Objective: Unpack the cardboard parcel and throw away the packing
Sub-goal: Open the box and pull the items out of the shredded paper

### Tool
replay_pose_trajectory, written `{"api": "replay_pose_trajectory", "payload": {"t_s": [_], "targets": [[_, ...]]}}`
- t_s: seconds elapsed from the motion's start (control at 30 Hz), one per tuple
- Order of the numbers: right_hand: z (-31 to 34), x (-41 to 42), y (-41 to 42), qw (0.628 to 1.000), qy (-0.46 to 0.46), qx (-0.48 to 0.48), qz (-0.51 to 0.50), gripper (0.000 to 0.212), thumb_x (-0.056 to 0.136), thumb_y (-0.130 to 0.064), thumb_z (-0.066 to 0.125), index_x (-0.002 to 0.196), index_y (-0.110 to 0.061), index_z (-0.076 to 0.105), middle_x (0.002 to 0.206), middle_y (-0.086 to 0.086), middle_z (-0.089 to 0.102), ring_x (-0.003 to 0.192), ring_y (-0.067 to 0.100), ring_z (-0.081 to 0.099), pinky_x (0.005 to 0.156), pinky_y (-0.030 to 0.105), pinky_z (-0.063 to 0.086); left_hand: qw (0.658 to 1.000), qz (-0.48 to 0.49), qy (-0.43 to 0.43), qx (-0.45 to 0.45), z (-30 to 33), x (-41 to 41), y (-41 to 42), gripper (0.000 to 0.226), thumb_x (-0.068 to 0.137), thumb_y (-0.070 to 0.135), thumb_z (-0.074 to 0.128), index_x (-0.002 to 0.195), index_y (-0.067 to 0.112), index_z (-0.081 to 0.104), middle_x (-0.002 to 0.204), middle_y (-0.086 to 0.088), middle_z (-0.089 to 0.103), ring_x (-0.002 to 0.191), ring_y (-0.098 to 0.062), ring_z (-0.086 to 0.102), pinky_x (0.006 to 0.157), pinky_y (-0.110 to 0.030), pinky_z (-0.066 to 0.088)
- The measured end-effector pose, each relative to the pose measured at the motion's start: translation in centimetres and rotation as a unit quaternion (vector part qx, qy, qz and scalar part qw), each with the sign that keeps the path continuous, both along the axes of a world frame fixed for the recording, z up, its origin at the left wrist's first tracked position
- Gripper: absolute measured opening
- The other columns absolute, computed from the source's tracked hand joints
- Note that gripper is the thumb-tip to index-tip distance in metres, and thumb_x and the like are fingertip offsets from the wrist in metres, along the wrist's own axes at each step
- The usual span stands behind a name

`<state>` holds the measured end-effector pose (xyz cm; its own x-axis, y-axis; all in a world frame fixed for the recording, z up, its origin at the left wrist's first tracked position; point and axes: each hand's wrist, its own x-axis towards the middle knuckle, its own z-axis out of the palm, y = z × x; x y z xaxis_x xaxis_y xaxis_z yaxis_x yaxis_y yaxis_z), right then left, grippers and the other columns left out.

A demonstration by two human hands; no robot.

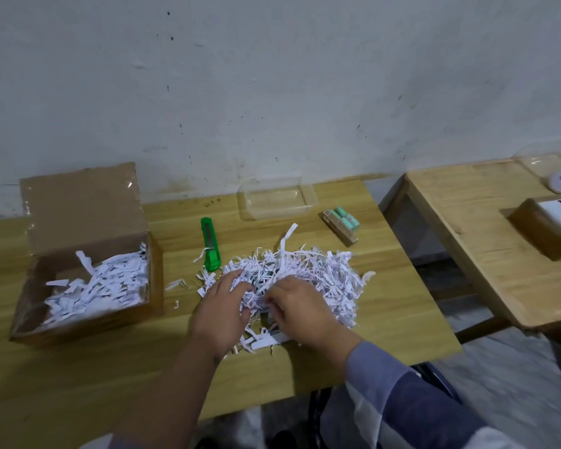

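From the head camera, both hands are sunk into the pile of shredded paper (292, 277) near the middle of the wooden table (78, 384). The left hand (222, 311) lies palm down with fingers curled into the pile's left side, gripping strips. The right hand (300, 306) curls its fingers round a clump at the pile's near middle.

The cardboard parcel (88, 254) stands open at the left, lid flap upright, shreds still inside, well apart from the hands. A green box cutter (210, 246) lies just left of the pile's far edge. The pile's right fringe nears the table's right edge; bare tabletop lies near the person.
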<state>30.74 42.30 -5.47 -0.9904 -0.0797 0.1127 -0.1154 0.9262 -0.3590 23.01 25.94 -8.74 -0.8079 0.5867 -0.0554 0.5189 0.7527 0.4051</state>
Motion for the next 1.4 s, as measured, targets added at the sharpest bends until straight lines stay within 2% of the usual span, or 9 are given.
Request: {"api": "replay_pose_trajectory", "payload": {"t_s": [0.3, 0.47, 0.57, 0.83, 0.9, 1.0, 1.1, 1.23, 1.4], "targets": [[-1.0, -1.3, 0.7, 0.987, -0.088, 0.099, -0.093, 0.056, 0.086, -0.022, 0.057, 0.137, -0.024, 0.033, 0.147, 0.004, 0.028, 0.129, 0.028, 0.034, 0.096, 0.044, 0.037, 0.998, 0.028, -0.004, -0.055, 1.4, -0.6, 0.2, 0.042, 0.094, 0.016, 0.052, 0.131, 0.031, 0.044, 0.151, 0.006, 0.028, 0.127, -0.022, 0.044, 0.085, -0.033, 0.045], [0.0, -2.5, 1.2, 0.985, -0.144, 0.030, -0.089, 0.069, 0.077, -0.034, 0.061, 0.138, -0.019, 0.032, 0.136, 0.007, 0.035, 0.118, 0.029, 0.042, 0.095, 0.040, 0.041, 0.998, 0.030, -0.009, -0.059, 1.8, -1.2, 0.5, 0.039, 0.095, 0.021, 0.050, 0.132, 0.029, 0.044, 0.142, 0.005, 0.037, 0.113, -0.022, 0.052, 0.074, -0.031, 0.042], [0.6, -2.5, 1.5, 0.978, -0.172, -0.024, -0.112, 0.053, 0.080, -0.039, 0.046, 0.129, -0.018, 0.043, 0.128, 0.006, 0.045, 0.119, 0.026, 0.039, 0.098, 0.041, 0.035, 0.997, 0.035, -0.016, -0.065, 1.9, -1.4, 0.5, 0.042, 0.095, 0.022, 0.049, 0.135, 0.033, 0.042, 0.143, 0.005, 0.036, 0.116, -0.022, 0.050, 0.076, -0.031, 0.044], [1.5, -2.5, 1.4, 0.969, 0.035, 0.074, -0.231, 0.030, 0.089, -0.038, 0.044, 0.084, -0.022, 0.069, 0.084, -0.003, 0.063, 0.088, 0.019, 0.051, 0.082, 0.037, 0.034, 0.997, 0.035, -0.019, -0.060, 2.5, -0.7, 1.0, 0.045, 0.096, 0.023, 0.048, 0.138, 0.034, 0.040, 0.146, 0.006, 0.034, 0.121, -0.020, 0.048, 0.080, -0.031, 0.046], [1.9, -2.9, 1.0, 0.979, 0.093, 0.028, -0.182, 0.023, 0.086, -0.036, 0.051, 0.079, -0.022, 0.067, 0.079, -0.005, 0.061, 0.081, 0.016, 0.049, 0.080, 0.035, 0.036, 0.997, 0.037, -0.013, -0.059, 2.5, -0.7, 1.0, 0.045, 0.096, 0.024, 0.048, 0.139, 0.034, 0.040, 0.146, 0.006, 0.034, 0.122, -0.021, 0.048, 0.080, -0.032, 0.046], [1.8, -2.9, 0.4, 0.999, -0.001, 0.012, -0.037, 0.024, 0.090, -0.034, 0.048, 0.080, -0.022, 0.066, 0.078, -0.007, 0.065, 0.081, 0.015, 0.050, 0.086, 0.037, 0.038, 0.997, 0.051, -0.014, -0.058, 2.6, -0.8, 1.0, 0.045, 0.096, 0.024, 0.048, 0.139, 0.033, 0.039, 0.146, 0.006, 0.034, 0.121, -0.022, 0.049, 0.081, -0.033, 0.046], [0.4, -2.8, 1.2, 0.998, 0.014, 0.039, -0.051, 0.019, 0.091, -0.026, 0.048, 0.097, -0.026, 0.067, 0.099, -0.006, 0.069, 0.099, 0.020, 0.053, 0.085, 0.037, 0.033, 0.998, 0.035, -0.012, -0.049, 2.5, -0.8, 0.9, 0.047, 0.095, 0.026, 0.048, 0.141, 0.034, 0.037, 0.146, 0.004, 0.035, 0.124, -0.022, 0.047, 0.086, -0.036, 0.046], [0.3, -3.1, 1.9, 0.991, -0.022, 0.046, -0.122, 0.021, 0.094, -0.016, 0.043, 0.105, -0.028, 0.056, 0.100, -0.004, 0.070, 0.102, 0.023, 0.050, 0.082, 0.036, 0.027, 0.996, 0.000, -0.010, -0.088, 1.6, -0.5, 0.1, 0.062, 0.094, 0.048, 0.045, 0.149, 0.041, 0.018, 0.160, 0.006, 0.013, 0.147, -0.023, 0.011, 0.117, -0.046, 0.014], [0.9, -3.4, 2.1, 0.984, -0.117, 0.042, -0.126, 0.029, 0.094, -0.035, 0.042, 0.119, -0.028, 0.056, 0.123, -0.004, 0.062, 0.117, 0.022, 0.041, 0.092, 0.039, 0.025, 0.994, 0.004, -0.008, -0.109, 1.2, -0.2, -0.2, 0.066, 0.092, 0.061, 0.039, 0.149, 0.046, 0.009, 0.161, 0.007, -0.003, 0.148, -0.029, -0.002, 0.116, -0.054, 0.000]]}}
